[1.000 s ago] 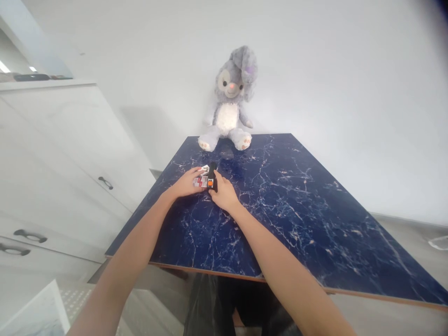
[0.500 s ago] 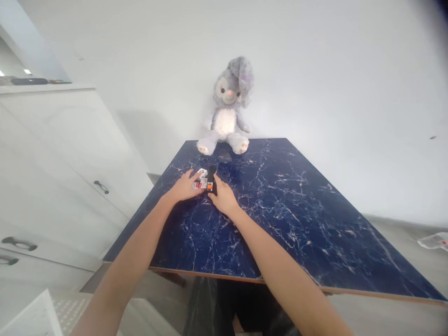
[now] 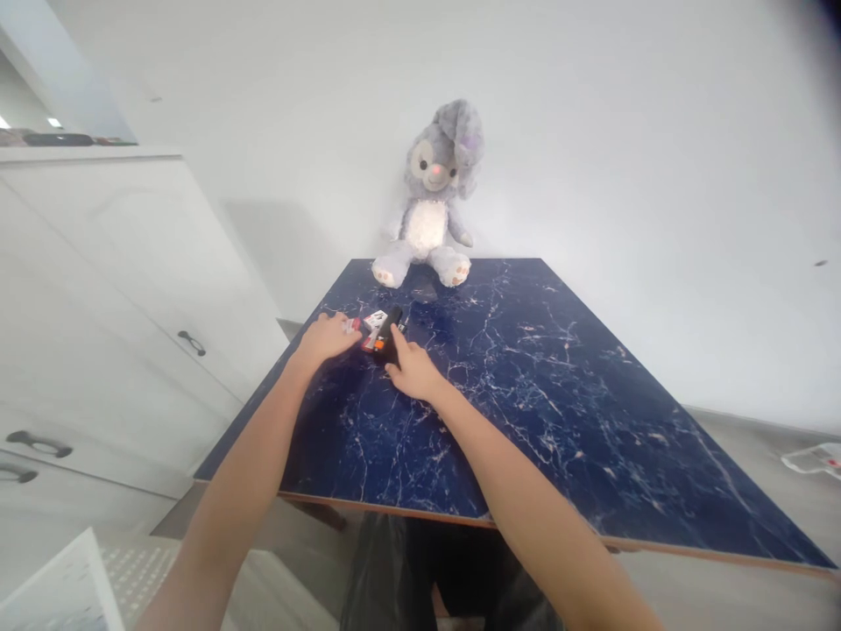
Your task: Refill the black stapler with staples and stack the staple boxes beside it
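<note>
My left hand (image 3: pixel 327 337) has its fingers curled round a small clear and red item (image 3: pixel 351 325) near the table's left side. Just right of it lies a white and red printed packet (image 3: pixel 375 321), partly under or beside a slim black object with an orange patch (image 3: pixel 390 326). What kind of thing the black object is, I cannot make out. My right hand (image 3: pixel 415 368) rests against its right side, index finger stretched along it and thumb spread apart below.
All this lies on a dark blue marble-patterned table (image 3: pixel 526 394). A grey plush rabbit (image 3: pixel 430 202) sits at the far edge against the wall. White cabinets (image 3: pixel 131 289) stand along the left, and a clear container (image 3: pixel 815 457) is on the floor at right.
My left hand has moved left, away from the black object, with the clear and red item. The black object now lies slanted, and more of the printed packet shows.
</note>
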`<state>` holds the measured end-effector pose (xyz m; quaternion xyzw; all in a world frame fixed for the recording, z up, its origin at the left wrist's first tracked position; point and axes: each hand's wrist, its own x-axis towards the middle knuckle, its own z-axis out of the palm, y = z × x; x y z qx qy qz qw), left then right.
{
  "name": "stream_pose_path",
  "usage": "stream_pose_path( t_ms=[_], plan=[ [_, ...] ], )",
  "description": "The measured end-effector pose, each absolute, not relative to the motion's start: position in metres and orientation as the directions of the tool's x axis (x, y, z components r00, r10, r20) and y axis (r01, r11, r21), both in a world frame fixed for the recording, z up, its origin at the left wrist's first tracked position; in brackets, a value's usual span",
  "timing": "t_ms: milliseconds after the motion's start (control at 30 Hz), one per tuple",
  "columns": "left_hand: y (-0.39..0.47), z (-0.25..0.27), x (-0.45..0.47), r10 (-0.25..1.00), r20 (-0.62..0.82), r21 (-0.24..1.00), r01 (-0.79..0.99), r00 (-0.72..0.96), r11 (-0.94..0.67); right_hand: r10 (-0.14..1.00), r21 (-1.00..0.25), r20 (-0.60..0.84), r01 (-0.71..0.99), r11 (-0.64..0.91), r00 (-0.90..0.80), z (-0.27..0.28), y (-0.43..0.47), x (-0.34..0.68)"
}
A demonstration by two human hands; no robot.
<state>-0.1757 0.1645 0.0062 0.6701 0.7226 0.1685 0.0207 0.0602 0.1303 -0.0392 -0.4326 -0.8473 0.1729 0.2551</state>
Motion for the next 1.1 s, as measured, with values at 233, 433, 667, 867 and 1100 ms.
stream_pose_path(
  t_ms=[233,433,667,867,1100],
  plan=[
    [0.153,0.034,-0.149,0.855,0.509,0.326,0.942,-0.100,-0.084,0.826,-0.606,0.371,0.564,0.561,-0.424,-0.041,0.130,0.049],
    [0.129,0.029,-0.103,0.777,0.493,0.093,0.865,0.391,-0.494,0.957,-0.910,0.262,0.361,0.202,0.127,-0.037,0.151,0.075],
    [0.125,-0.003,-0.065,0.878,0.262,-0.058,0.915,0.400,-0.399,0.947,-0.857,0.313,0.451,0.249,0.073,-0.039,0.148,0.073],
    [0.133,-0.010,-0.076,0.916,0.231,-0.122,0.944,0.328,-0.307,0.943,-0.747,0.296,0.579,0.327,-0.150,-0.031,0.139,0.072],
    [0.132,-0.008,-0.105,0.885,0.139,0.060,0.889,0.444,-0.455,0.883,-0.653,0.359,0.593,0.470,-0.304,-0.034,0.136,0.071]
  ],
)
